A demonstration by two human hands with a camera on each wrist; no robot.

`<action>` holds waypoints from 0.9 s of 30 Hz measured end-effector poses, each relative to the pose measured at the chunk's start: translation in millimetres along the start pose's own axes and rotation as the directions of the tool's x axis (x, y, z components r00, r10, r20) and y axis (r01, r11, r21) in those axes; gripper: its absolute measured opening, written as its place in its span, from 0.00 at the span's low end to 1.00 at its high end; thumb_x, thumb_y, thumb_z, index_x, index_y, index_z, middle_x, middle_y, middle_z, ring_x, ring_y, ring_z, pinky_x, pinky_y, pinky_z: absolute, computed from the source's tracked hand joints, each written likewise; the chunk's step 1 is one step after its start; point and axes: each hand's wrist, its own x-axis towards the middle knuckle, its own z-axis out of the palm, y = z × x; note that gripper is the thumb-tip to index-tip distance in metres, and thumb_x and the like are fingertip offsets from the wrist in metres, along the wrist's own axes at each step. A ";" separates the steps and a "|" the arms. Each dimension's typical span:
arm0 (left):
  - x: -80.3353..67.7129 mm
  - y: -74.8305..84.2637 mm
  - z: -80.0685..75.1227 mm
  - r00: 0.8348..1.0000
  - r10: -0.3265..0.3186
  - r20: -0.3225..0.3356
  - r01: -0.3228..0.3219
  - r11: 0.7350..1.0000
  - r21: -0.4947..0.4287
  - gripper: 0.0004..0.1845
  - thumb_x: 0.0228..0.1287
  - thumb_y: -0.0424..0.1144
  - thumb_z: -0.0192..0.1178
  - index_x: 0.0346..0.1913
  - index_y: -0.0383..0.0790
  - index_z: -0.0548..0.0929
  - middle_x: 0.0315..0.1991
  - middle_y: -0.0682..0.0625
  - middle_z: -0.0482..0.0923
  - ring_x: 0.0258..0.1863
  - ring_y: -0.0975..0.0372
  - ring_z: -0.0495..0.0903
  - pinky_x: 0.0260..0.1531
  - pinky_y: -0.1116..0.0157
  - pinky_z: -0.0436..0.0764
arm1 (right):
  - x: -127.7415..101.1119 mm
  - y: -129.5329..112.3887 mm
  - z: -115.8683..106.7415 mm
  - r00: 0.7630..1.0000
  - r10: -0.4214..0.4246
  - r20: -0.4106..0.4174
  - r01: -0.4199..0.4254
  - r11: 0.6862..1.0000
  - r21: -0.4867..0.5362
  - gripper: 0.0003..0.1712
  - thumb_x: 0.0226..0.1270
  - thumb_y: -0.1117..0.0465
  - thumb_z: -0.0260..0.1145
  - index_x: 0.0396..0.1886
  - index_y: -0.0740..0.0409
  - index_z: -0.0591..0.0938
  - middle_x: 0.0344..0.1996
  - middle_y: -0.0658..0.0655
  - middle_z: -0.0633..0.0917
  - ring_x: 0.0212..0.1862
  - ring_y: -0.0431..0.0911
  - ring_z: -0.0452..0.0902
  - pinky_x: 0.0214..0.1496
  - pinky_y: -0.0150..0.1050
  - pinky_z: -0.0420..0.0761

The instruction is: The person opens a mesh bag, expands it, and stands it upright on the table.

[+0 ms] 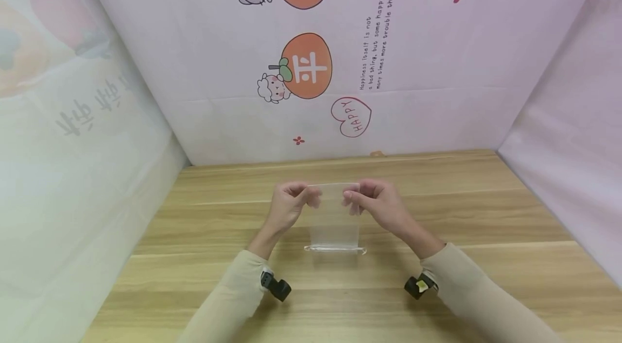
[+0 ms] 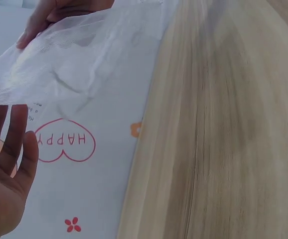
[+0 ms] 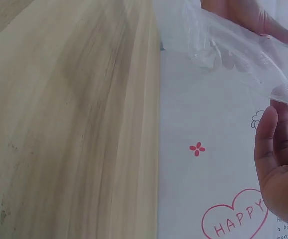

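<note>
The sheer mesh pouch (image 1: 334,219) hangs upright above the wooden table (image 1: 486,278), roughly midway along its width and nearer the back wall than my sleeves; its lower hem carries a thicker rolled band that sits just over the boards. I hold the pouch at its top edge from both sides: my left hand (image 1: 290,203) pinches the left corner with fingers curled round it, and my right hand (image 1: 376,203) pinches the right corner likewise, the two hands apart with the mesh stretched between them. To do this well, I judge that both pinches should stay light and level, since an uneven pull would skew the fabric and crumple it. In the left wrist view the pouch (image 2: 79,55) reads as fine, translucent netting, soft and creased; the right wrist view shows the same gauze (image 3: 233,50) in loose folds. The table is pale, straight-grained and matt. Behind the pouch, a smooth backdrop (image 1: 437,62) bears a red heart (image 1: 351,116) lettered HAPPY.
</note>
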 end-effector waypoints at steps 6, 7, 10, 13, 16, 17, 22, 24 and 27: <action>0.5 1.2 4.4 0.996 -0.055 -0.069 0.054 0.998 -0.025 0.19 0.69 0.37 0.64 0.31 0.19 0.84 0.21 0.45 0.85 0.20 0.63 0.82 0.30 0.67 0.83 | 1.1 2.5 1.7 1.000 0.028 -0.008 -0.028 0.998 0.048 0.11 0.70 0.62 0.69 0.40 0.68 0.84 0.32 0.60 0.88 0.25 0.45 0.79 0.29 0.38 0.83; 0.7 1.1 4.7 0.995 -0.065 -0.078 0.063 0.998 -0.029 0.16 0.69 0.33 0.63 0.30 0.19 0.84 0.21 0.45 0.84 0.20 0.63 0.82 0.29 0.67 0.83 | 1.3 2.8 1.7 1.000 0.029 -0.009 -0.029 0.998 0.050 0.12 0.70 0.62 0.69 0.41 0.69 0.84 0.32 0.60 0.88 0.24 0.45 0.79 0.29 0.38 0.83; 1.1 0.3 5.1 0.991 -0.081 -0.104 0.079 0.997 -0.025 0.13 0.69 0.29 0.63 0.29 0.19 0.84 0.19 0.48 0.84 0.19 0.62 0.82 0.29 0.67 0.83 | 1.6 2.2 2.5 0.999 0.036 -0.014 -0.035 0.998 0.058 0.13 0.70 0.61 0.69 0.42 0.70 0.84 0.32 0.60 0.89 0.24 0.45 0.80 0.29 0.38 0.83; 0.9 -1.1 4.8 0.989 -0.080 -0.124 0.078 0.997 -0.020 0.13 0.68 0.30 0.65 0.28 0.21 0.85 0.18 0.51 0.83 0.19 0.62 0.81 0.28 0.67 0.82 | 1.3 0.8 3.8 0.999 0.043 -0.020 -0.042 0.996 0.075 0.12 0.70 0.61 0.69 0.42 0.68 0.84 0.32 0.59 0.89 0.25 0.45 0.80 0.29 0.37 0.83; 0.3 -2.4 4.5 0.989 -0.065 -0.133 0.061 0.998 -0.030 0.14 0.67 0.32 0.66 0.28 0.22 0.85 0.18 0.51 0.83 0.18 0.62 0.81 0.27 0.67 0.82 | 0.7 -0.2 4.8 0.999 0.044 -0.026 -0.041 0.995 0.095 0.09 0.70 0.61 0.69 0.42 0.64 0.85 0.32 0.59 0.89 0.25 0.45 0.80 0.30 0.37 0.83; 0.2 -2.7 4.5 0.989 -0.060 -0.134 0.056 0.998 -0.035 0.14 0.67 0.33 0.67 0.28 0.22 0.85 0.18 0.50 0.83 0.18 0.62 0.81 0.27 0.67 0.82 | 0.5 0.0 4.8 0.999 0.042 -0.028 -0.039 0.994 0.100 0.09 0.70 0.61 0.69 0.41 0.64 0.85 0.32 0.59 0.89 0.25 0.45 0.80 0.30 0.37 0.83; -0.2 -2.6 4.8 0.989 -0.045 -0.142 0.038 0.998 -0.049 0.15 0.66 0.35 0.68 0.28 0.22 0.85 0.18 0.51 0.83 0.18 0.63 0.80 0.27 0.67 0.82 | 0.2 2.0 5.8 0.998 0.032 -0.052 -0.026 0.994 0.110 0.09 0.71 0.60 0.68 0.42 0.64 0.85 0.32 0.60 0.88 0.26 0.45 0.81 0.31 0.38 0.84; -0.2 -2.4 5.2 0.988 -0.044 -0.148 0.037 0.998 -0.052 0.15 0.66 0.35 0.67 0.28 0.22 0.85 0.18 0.51 0.83 0.17 0.63 0.80 0.26 0.68 0.82 | 0.2 3.0 7.0 0.997 0.032 -0.073 -0.024 0.994 0.104 0.10 0.71 0.59 0.68 0.41 0.63 0.86 0.31 0.59 0.89 0.27 0.46 0.82 0.31 0.38 0.84; -0.2 -2.5 5.7 0.986 -0.053 -0.160 0.044 0.997 -0.064 0.14 0.66 0.34 0.67 0.28 0.22 0.85 0.18 0.51 0.83 0.17 0.64 0.80 0.25 0.68 0.82 | 0.2 5.2 9.3 0.994 0.017 -0.106 -0.008 0.996 0.088 0.10 0.72 0.59 0.68 0.41 0.64 0.86 0.31 0.59 0.89 0.27 0.46 0.82 0.31 0.38 0.84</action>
